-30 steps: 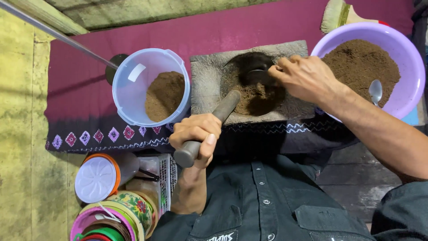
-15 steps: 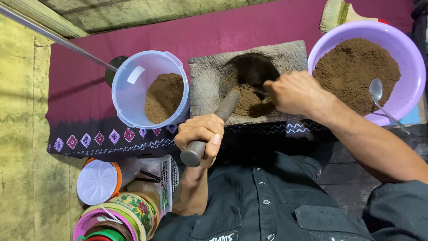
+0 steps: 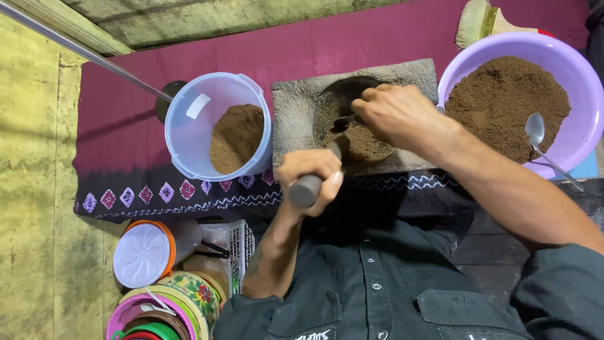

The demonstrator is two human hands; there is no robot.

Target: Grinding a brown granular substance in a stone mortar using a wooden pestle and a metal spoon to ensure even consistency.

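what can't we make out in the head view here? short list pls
- Lower end of the pestle: hidden in the stone mortar, behind the left hand.
- Right hand fingertips and the small tool they hold: covered by the hand itself.
- Stacked containers at lower left: cut off by the bottom edge.
- Brush: cropped by the top edge.
- Spoon handle end: passes beyond the purple basin rim into blur.

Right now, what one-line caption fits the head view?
Left hand grips a pestle in a stone mortar; right hand works its brown powder.
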